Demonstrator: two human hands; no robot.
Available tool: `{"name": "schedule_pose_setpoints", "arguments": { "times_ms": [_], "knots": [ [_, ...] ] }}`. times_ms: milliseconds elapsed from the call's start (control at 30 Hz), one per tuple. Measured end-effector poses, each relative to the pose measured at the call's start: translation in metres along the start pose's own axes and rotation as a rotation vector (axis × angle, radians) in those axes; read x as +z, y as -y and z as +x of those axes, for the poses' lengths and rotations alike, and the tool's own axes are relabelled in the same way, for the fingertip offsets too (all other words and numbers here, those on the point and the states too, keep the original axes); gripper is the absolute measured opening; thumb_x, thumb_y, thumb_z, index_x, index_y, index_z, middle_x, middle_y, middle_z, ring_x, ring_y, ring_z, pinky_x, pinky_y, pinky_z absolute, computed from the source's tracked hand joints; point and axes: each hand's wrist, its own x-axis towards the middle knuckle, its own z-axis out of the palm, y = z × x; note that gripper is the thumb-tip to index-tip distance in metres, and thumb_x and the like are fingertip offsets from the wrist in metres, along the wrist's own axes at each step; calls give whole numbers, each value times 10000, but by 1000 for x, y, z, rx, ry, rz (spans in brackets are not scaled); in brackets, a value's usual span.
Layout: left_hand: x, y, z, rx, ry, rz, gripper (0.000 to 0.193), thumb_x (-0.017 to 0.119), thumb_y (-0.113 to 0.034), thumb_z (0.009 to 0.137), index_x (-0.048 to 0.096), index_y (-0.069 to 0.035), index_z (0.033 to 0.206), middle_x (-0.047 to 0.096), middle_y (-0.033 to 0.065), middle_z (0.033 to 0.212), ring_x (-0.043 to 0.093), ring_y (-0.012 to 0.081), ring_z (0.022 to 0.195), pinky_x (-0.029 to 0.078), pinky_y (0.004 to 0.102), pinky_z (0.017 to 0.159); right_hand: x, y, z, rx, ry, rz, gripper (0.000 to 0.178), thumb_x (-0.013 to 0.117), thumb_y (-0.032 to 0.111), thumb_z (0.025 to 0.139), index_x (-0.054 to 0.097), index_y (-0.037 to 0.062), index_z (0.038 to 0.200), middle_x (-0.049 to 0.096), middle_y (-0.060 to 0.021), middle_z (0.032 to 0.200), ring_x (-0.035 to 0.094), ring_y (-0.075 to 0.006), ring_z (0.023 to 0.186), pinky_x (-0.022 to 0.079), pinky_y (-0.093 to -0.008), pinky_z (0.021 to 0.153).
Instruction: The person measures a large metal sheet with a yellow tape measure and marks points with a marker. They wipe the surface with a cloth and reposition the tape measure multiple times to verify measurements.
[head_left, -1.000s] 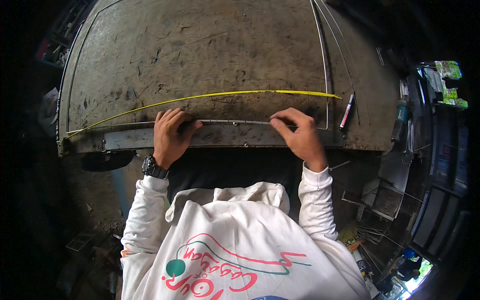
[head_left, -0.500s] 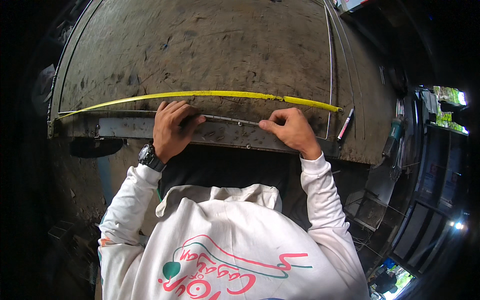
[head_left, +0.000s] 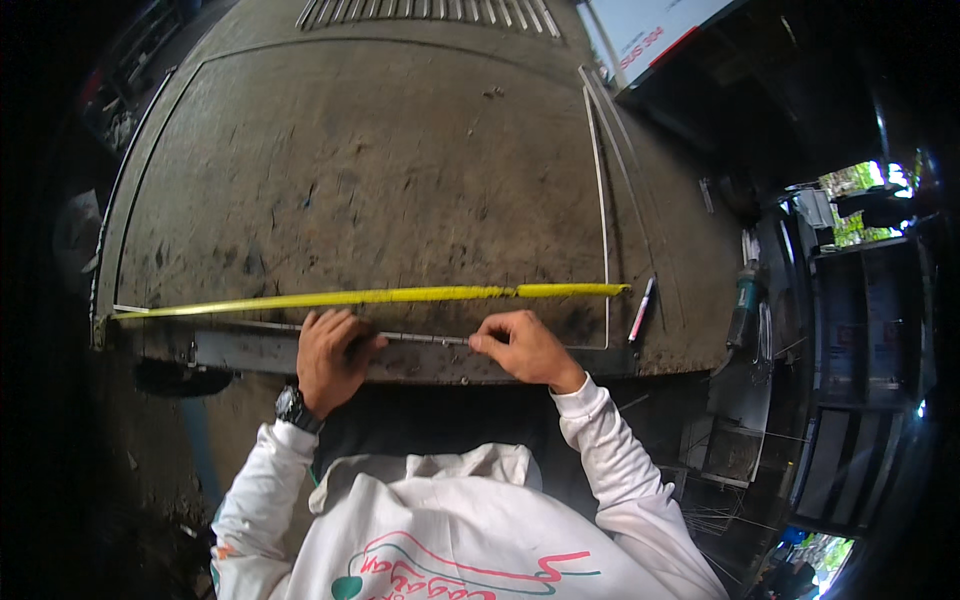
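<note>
My right hand (head_left: 525, 350) pinches the thin metal rod (head_left: 428, 338) in tight fingers and my left hand (head_left: 333, 360) curls over it, probably steadying it along the worktop's (head_left: 400, 180) near edge; knuckles hide whether the left grips or only presses. Yellow strip (head_left: 400, 295) lies just beyond, marker (head_left: 641, 310) to the right, likely for easy reach. Far rods (head_left: 430, 10) are cut off by the top edge.

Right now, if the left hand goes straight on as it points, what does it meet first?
The left hand would probably meet the yellow strip first; the hand's height is unclear, so it might pass over.
</note>
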Motion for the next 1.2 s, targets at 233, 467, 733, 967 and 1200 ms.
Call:
{"name": "schedule_pose_setpoints", "arguments": {
  "times_ms": [233,467,733,967,1200],
  "knots": [
    [6,-1,2,-11,-8,17,198,808,-202,826,672,-64,860,616,91,816,594,331,824,406,429,776,4,-2,4,-20,-114,-198,389,771,387,892,791,-2,885,740,-212,805,733,-353,743,563,-434,721],
    [9,-5,0,18,-57,57,182,770,-172,863,636,-48,870,610,99,808,584,335,815,396,430,797,23,2,9,11,-249,-386,802,675,772,841,675,-2,631,650,-226,604,687,-381,596,549,-496,655],
    [12,-4,-4,-43,6,17,188,769,-197,884,650,-52,894,620,86,858,588,322,865,405,436,892,7,-24,-12,-172,-131,-121,261,747,252,894,748,-8,916,747,-203,883,729,-374,875,547,-460,821],
    [9,-16,-2,40,-93,61,177,804,-151,820,708,-39,918,668,130,976,601,342,922,417,448,928,-77,-21,-38,-369,-726,-107,189,733,211,924,756,26,890,742,-142,790,730,-306,732,563,-413,695],
    [48,-93,76,209,35,-173,192,809,-93,801,710,-2,938,664,150,1008,625,366,969,479,477,897,-300,-153,-102,-193,-1411,209,247,685,219,1011,725,3,899,745,-48,767,697,-119,690,537,-280,619]
  ]
}}
